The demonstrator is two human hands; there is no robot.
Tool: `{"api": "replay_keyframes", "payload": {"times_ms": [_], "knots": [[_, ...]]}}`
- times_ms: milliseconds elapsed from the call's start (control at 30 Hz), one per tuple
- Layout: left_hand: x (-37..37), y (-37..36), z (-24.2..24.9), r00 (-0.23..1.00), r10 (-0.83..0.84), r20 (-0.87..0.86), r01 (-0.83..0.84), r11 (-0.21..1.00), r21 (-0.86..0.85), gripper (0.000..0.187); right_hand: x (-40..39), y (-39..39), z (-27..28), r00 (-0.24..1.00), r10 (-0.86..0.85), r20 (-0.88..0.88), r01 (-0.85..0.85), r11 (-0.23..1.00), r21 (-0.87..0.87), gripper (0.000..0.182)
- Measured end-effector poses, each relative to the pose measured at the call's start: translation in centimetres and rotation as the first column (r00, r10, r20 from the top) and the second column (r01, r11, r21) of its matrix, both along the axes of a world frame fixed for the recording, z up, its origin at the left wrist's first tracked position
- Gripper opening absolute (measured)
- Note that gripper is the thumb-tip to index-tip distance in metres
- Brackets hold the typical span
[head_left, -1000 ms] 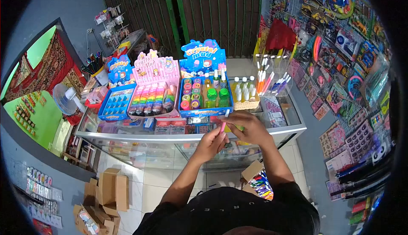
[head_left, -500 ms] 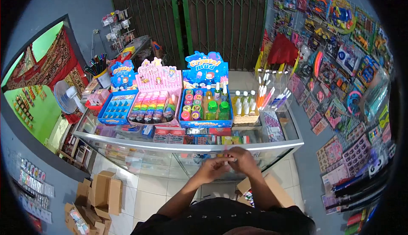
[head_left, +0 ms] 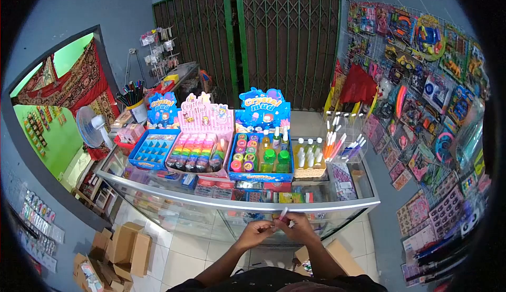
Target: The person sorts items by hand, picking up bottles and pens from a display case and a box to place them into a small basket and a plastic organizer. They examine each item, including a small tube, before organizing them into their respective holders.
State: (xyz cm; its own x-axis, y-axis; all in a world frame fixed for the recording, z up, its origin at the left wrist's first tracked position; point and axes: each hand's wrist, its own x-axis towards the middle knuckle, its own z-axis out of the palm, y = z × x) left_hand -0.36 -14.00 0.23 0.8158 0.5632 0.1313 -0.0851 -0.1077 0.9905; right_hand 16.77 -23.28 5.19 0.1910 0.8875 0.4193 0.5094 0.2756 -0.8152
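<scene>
My right hand (head_left: 298, 228) is closed around a small slim tube (head_left: 284, 214) with a pale, pinkish look, its narrow end pointing up. Just left of it, my left hand (head_left: 255, 234) has its thumb and fingers brought together at the tube's lower part; what is between them is too small to make out. Both hands are in front of the glass counter's metal edge (head_left: 232, 205). Beyond them on the counter stands a blue Crystal Mud box (head_left: 261, 176) with round tubs and green bottles. To its right, several white-capped bottles (head_left: 309, 157) stand in a woven basket (head_left: 309, 173).
A pink display box (head_left: 208, 117) of rainbow-layered tubes and a blue compartment box (head_left: 149, 164) stand farther left. A clear holder (head_left: 352, 155) with pens is at the right. Open cardboard boxes (head_left: 126, 244) lie on the floor, left. Packaged toys (head_left: 416, 112) hang along the right wall.
The view has tilted up, so the counter and hands sit lower in it. My hands have parted slightly, and the slim tube now shows upright in my right hand.
</scene>
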Motion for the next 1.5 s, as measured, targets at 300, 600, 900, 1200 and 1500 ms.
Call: {"api": "replay_keyframes", "payload": {"times_ms": [300, 600, 900, 1200, 1500], "knots": [[-1.3, 0.9, -3.1, 0.985, -0.056, -0.165, 0.05, 0.998, -0.044, 0.015, 1.9, -0.5, 0.5, 0.998, -0.058, -0.039, 0.051, 0.984, -0.169, 0.01], [-3.7, -0.7, -5.6, 0.959, -0.042, -0.279, 0.038, 0.999, -0.018, 0.021, 9.3, -1.7, -1.2, 0.824, -0.326, -0.464, 0.379, 0.925, 0.025, 0.016], [-4.4, -1.4, -7.1, 0.962, -0.016, -0.273, 0.042, 0.995, 0.091, 0.018, 14.0, -2.4, 1.3, 0.736, -0.608, -0.299, 0.655, 0.75, 0.087, 0.018], [-4.4, -2.1, -5.1, 0.965, -0.014, -0.264, 0.014, 1.0, -0.002, 0.016, 12.6, -2.7, -0.9, 0.764, -0.47, -0.442, 0.56, 0.823, 0.092, 0.021], [-4.2, -1.7, -4.7, 0.958, -0.019, -0.287, -0.009, 0.996, -0.094, 0.015, 12.7, -2.3, -0.3, 0.783, -0.56, -0.273, 0.589, 0.808, 0.033, 0.019]]}}
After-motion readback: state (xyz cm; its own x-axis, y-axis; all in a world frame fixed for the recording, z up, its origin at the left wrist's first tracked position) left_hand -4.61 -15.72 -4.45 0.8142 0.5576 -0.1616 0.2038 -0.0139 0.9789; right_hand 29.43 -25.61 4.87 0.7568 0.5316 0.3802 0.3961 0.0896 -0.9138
